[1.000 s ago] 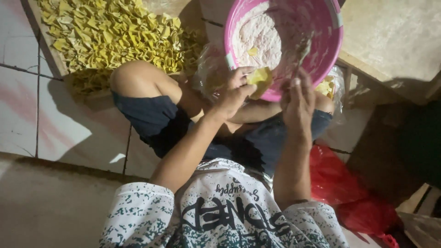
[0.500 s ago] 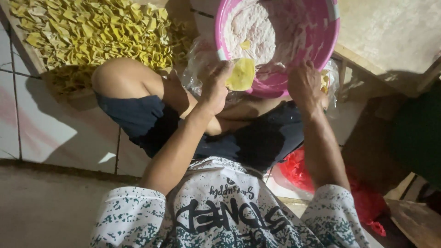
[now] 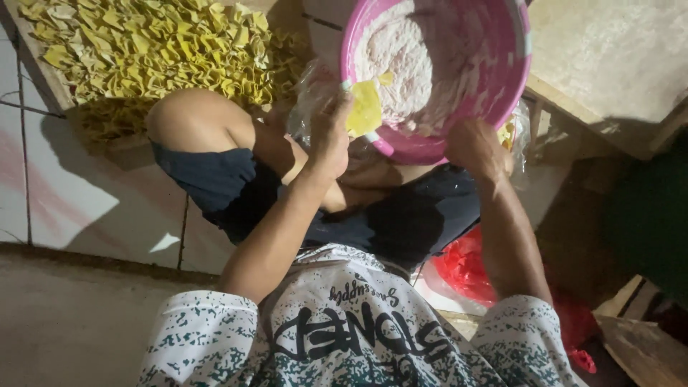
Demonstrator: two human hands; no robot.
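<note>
**Wrapper in hand, many folded pieces already laid out**

At upper centre of the frame the left hand (image 3: 331,140) is pinched shut on a yellow wrapper (image 3: 365,109), held against the near rim of the pink bowl (image 3: 517,64). The bowl sits tilted at the top right of centre, with a mound of pale filling (image 3: 401,61) inside. The right hand (image 3: 474,147) grips the bowl's lower rim, fingers closed on it. At upper left, a wooden tray (image 3: 122,147) on the tiled floor (image 3: 86,208) carries a dense heap of folded yellow pieces (image 3: 150,50), so much of the work looks done. Filling remains in plenty, and this wrapper is not yet folded. A red plastic bag (image 3: 466,269) lies at lower right.
</note>
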